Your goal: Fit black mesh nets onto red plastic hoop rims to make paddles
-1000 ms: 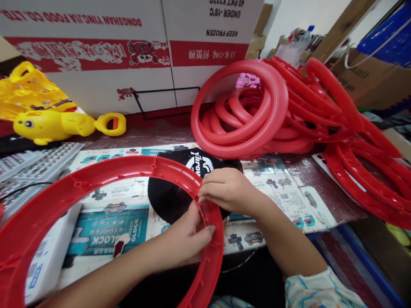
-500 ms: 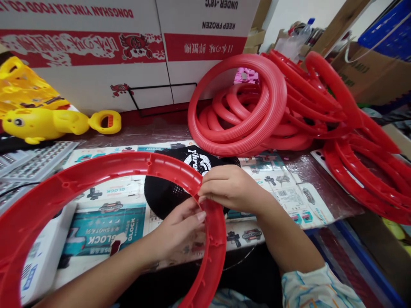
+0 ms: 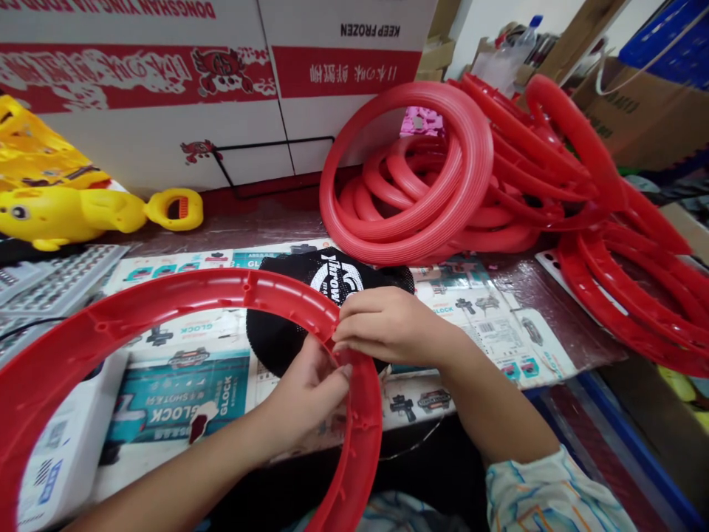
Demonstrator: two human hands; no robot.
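Observation:
A large red plastic ring (image 3: pixel 182 290), channel side up with small ribs inside, takes up the lower left and runs out of the frame. My left hand (image 3: pixel 307 391) reaches through its middle and grips the inner rim on the right side. From the outer side my right hand (image 3: pixel 382 325) pinches the same stretch of ring, fingers closed on it. Whether a small part sits between those fingertips is hidden. Beneath the ring lies a black mesh cloth (image 3: pixel 282 336) with white lettering.
Flattened printed cardboard (image 3: pixel 481 318) covers the table front. Pinkish-red ribbed rings (image 3: pixel 407 247) pile up behind, with more red ring halves (image 3: pixel 636 295) at right. A white carton (image 3: pixel 221 129) stands at the back. Left are a yellow duck-shaped toy (image 3: pixel 72 214) and screw trays (image 3: pixel 66 277).
The view has shifted a little, so the ring and both hands appear slightly further left. My left thumb and fingers have moved slightly on the inner rim; both hands stay on the ring.

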